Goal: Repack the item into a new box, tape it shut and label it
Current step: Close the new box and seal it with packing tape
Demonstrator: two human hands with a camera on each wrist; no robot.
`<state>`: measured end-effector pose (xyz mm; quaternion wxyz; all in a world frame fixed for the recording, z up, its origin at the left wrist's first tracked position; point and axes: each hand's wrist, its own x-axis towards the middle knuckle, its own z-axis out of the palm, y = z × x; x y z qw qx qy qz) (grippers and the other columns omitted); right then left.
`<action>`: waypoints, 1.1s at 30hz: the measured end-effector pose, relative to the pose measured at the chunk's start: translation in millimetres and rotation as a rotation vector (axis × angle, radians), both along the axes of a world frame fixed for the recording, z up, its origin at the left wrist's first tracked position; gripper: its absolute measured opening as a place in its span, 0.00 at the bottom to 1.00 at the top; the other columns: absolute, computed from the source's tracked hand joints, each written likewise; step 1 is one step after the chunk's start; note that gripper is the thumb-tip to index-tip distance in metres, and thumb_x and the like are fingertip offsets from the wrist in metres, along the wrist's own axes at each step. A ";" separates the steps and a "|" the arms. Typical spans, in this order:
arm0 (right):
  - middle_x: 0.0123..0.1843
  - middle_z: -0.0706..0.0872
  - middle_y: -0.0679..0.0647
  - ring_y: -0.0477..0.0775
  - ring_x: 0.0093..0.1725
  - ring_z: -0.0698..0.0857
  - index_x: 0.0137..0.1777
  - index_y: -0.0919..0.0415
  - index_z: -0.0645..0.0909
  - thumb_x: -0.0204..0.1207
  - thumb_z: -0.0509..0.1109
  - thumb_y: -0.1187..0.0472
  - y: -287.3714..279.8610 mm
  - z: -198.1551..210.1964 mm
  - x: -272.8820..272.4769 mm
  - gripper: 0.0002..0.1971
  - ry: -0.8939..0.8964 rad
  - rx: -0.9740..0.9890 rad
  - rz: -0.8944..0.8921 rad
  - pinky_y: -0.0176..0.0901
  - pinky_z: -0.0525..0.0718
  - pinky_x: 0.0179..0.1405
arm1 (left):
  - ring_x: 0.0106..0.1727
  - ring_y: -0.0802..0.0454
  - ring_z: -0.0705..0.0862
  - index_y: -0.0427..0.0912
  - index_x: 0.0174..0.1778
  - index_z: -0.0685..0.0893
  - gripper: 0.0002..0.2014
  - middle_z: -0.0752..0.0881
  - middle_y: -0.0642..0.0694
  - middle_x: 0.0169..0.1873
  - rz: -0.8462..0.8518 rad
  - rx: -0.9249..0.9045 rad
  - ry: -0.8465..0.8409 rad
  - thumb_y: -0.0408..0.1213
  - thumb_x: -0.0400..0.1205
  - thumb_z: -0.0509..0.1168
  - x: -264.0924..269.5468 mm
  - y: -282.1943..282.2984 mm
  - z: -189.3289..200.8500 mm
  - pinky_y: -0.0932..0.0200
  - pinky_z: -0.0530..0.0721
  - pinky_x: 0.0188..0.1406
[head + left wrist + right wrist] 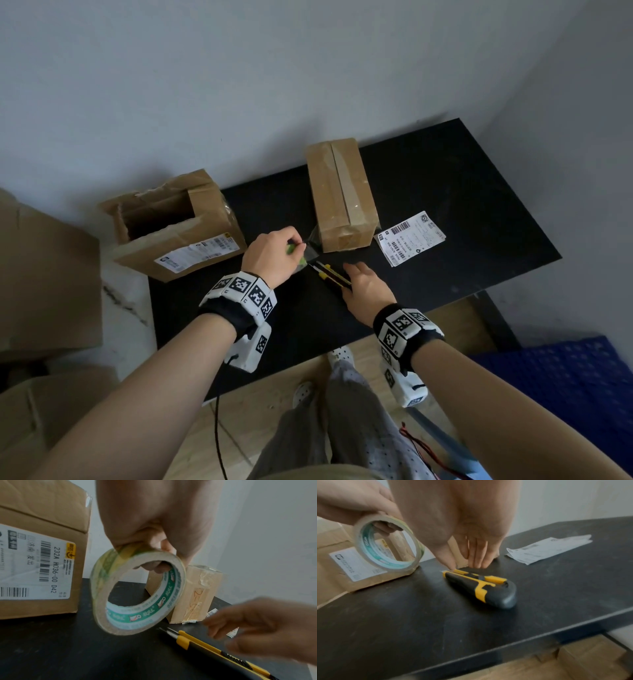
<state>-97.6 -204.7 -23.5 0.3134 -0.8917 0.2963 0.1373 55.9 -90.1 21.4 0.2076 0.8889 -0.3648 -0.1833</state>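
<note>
Left hand (154,520) grips tape roll (137,592) above table (445,205) near knife (481,588).

A black table (462,192) with a matte, lightly scuffed top stands against a plain pale grey wall (239,68), which meets a second wall (582,137) in a corner beyond and to the right of the hands. The light is soft and dim, with no hard shadows. Under the table's near edge lies a light wood-patterned floor (260,404). To the left of the hands the floor is white marble-look tile (126,308), beside large cardboard cartons (44,281). Near right, low down, sits a blue perforated plastic crate (565,373).
</note>
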 end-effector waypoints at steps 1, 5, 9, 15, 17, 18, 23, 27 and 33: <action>0.65 0.78 0.57 0.59 0.63 0.79 0.71 0.61 0.73 0.80 0.62 0.62 1.0 6.6 -0.8 0.19 -0.120 -0.038 0.011 0.51 0.81 0.59 | 0.43 0.50 0.86 0.49 0.48 0.82 0.06 0.87 0.48 0.41 -0.003 0.002 -0.001 0.46 0.81 0.64 -0.4 0.1 0.5 0.50 0.86 0.39; 0.43 0.83 0.57 0.58 0.41 0.83 0.46 0.65 0.82 0.74 0.61 0.65 3.6 38.3 6.9 0.09 -0.655 -0.367 0.130 0.41 0.79 0.36 | 0.42 0.49 0.86 0.50 0.49 0.82 0.06 0.87 0.49 0.41 -0.011 0.024 -0.004 0.47 0.81 0.64 0.5 0.3 0.6 0.50 0.86 0.39; 0.64 0.82 0.62 0.62 0.64 0.81 0.67 0.68 0.76 0.70 0.63 0.70 -9.4 52.5 27.3 0.23 -0.558 -0.475 0.214 0.52 0.77 0.65 | 0.43 0.50 0.86 0.50 0.51 0.81 0.07 0.87 0.48 0.43 -0.015 0.041 -0.008 0.47 0.81 0.63 0.1 -0.1 3.3 0.49 0.86 0.41; 0.78 0.70 0.62 0.60 0.79 0.66 0.76 0.68 0.67 0.71 0.63 0.74 -22.2 42.5 27.4 0.30 -0.375 -0.435 0.289 0.47 0.55 0.79 | 0.38 0.53 0.82 0.50 0.51 0.82 0.06 0.84 0.50 0.40 -0.063 0.119 -0.070 0.45 0.82 0.64 -2.1 9.1 7.0 0.57 0.78 0.33; 0.80 0.65 0.60 0.58 0.81 0.62 0.78 0.66 0.64 0.73 0.63 0.73 -24.0 43.9 25.4 0.31 -0.345 -0.422 0.291 0.46 0.52 0.80 | 0.38 0.54 0.80 0.50 0.52 0.81 0.06 0.83 0.51 0.39 -0.089 0.178 -0.102 0.45 0.82 0.63 -4.4 15.8 5.9 0.60 0.73 0.32; 0.81 0.64 0.60 0.57 0.81 0.60 0.79 0.66 0.62 0.74 0.63 0.72 -24.5 44.1 24.6 0.31 -0.336 -0.417 0.295 0.45 0.50 0.80 | 0.38 0.54 0.80 0.50 0.52 0.81 0.06 0.83 0.51 0.39 -0.096 0.193 -0.107 0.45 0.82 0.63 -5.6 18.8 4.7 0.60 0.73 0.33; 0.80 0.65 0.61 0.58 0.81 0.62 0.78 0.68 0.64 0.71 0.64 0.74 -22.2 41.4 24.5 0.33 -0.360 -0.406 0.300 0.49 0.55 0.81 | 0.35 0.53 0.79 0.47 0.46 0.79 0.06 0.78 0.52 0.33 -0.037 0.114 -0.085 0.44 0.80 0.67 -14.5 26.8 -0.8 0.59 0.71 0.31; 0.80 0.66 0.62 0.60 0.80 0.63 0.77 0.69 0.65 0.69 0.65 0.75 -21.5 37.1 22.7 0.34 -0.366 -0.405 0.295 0.50 0.55 0.80 | 0.42 0.50 0.81 0.44 0.44 0.79 0.07 0.82 0.49 0.39 -0.036 0.026 -0.065 0.39 0.76 0.70 -21.6 28.7 -5.2 0.56 0.77 0.42; 0.80 0.66 0.61 0.59 0.81 0.62 0.78 0.69 0.65 0.67 0.64 0.76 -20.3 34.2 22.4 0.35 -0.355 -0.433 0.292 0.48 0.53 0.81 | 0.45 0.54 0.82 0.52 0.71 0.73 0.31 0.84 0.49 0.42 0.001 -0.110 0.061 0.33 0.72 0.74 -25.7 32.2 -18.4 0.57 0.81 0.51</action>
